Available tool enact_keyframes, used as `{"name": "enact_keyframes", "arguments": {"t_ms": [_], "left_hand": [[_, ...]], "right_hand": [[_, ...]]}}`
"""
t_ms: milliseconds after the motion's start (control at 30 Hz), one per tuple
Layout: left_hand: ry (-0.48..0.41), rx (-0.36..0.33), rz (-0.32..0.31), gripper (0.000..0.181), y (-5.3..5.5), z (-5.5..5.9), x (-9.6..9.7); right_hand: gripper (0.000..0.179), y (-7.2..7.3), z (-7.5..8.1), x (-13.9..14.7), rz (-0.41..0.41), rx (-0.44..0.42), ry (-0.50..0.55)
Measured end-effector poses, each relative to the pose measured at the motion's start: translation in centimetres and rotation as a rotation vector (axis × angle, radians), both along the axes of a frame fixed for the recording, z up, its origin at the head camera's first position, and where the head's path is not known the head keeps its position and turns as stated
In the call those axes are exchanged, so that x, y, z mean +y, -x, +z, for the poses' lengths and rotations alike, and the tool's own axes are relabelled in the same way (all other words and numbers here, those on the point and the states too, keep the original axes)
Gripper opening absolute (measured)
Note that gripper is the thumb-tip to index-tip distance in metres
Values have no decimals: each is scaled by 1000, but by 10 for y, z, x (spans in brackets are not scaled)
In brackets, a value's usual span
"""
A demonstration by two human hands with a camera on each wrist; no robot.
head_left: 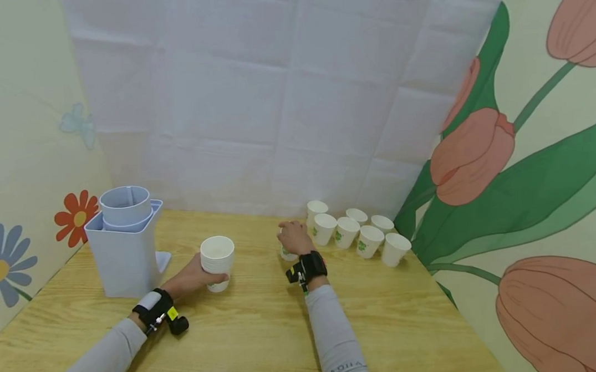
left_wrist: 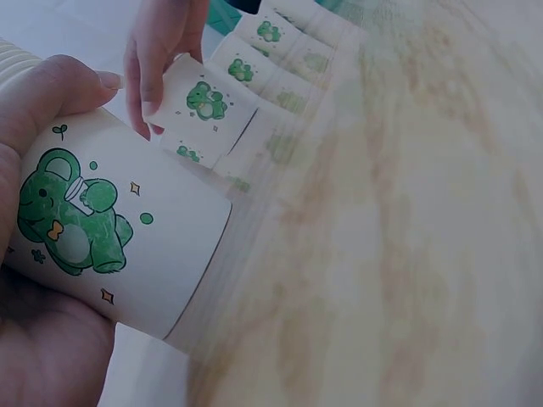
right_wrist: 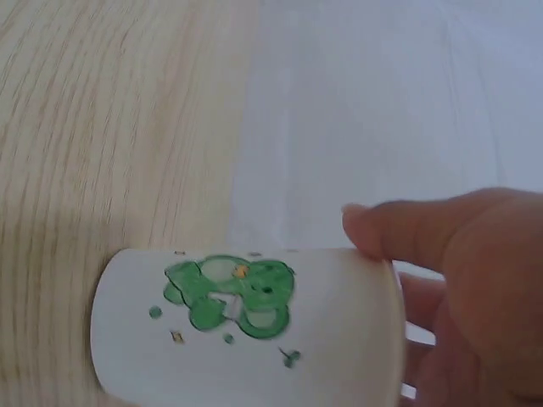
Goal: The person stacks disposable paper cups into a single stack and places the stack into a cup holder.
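Observation:
Around a stack of white paper cups point(head_left: 218, 257) left of centre, my left hand point(head_left: 193, 279) wraps its fingers and thumb. A green bear is printed on the lowest cup point(left_wrist: 144, 229) in the left wrist view. My right hand point(head_left: 295, 237) holds a single paper cup point(right_wrist: 246, 331) near its rim, with the thumb at one side and the fingers at the other. In the head view that hand covers most of this cup, whose base is close to the table. Beside it stand several upright paper cups point(head_left: 347, 232) in staggered rows.
A pale blue bin-like container point(head_left: 124, 263) with a round tube point(head_left: 126, 207) in its top stands at the left of the wooden table point(head_left: 254, 332). White sheeting point(head_left: 214, 101) hangs behind the table. A wall painted with tulips point(head_left: 476, 156) borders it on the right.

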State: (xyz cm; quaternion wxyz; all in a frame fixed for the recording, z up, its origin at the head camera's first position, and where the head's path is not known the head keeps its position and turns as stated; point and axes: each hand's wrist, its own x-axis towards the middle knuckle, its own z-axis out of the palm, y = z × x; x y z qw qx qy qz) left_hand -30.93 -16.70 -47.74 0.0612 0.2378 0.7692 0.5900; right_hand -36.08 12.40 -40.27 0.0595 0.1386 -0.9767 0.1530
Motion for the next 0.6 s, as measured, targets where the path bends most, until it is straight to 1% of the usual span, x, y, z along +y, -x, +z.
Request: {"name": "enact_keyframes", "arguments": {"t_ms": [67,100,167,200,267,500,600], "left_hand": [[2,5,5,79,0,0,0],[4,6,9,79,-1,0,0],[7,10,11,79,-1,0,0],[5,10,11,79,-2,0,0],[-1,6,10,79,-2,0,0],[2,-5,7,79,-2,2,1],[2,-16,7,80,-1,3,1]], "right_hand": [[39,-1,1,-1,-29,13,39],[40,-2,1,-2,-45,16,78],[42,-4,2,-4,-69,36,180],[45,-5,3,-6,-76,42,254],[47,-8,7,-9,-67,61,336],[49,-17,22,-30,62,155,501],[47,-20,25,-40,143,229,549]]}}
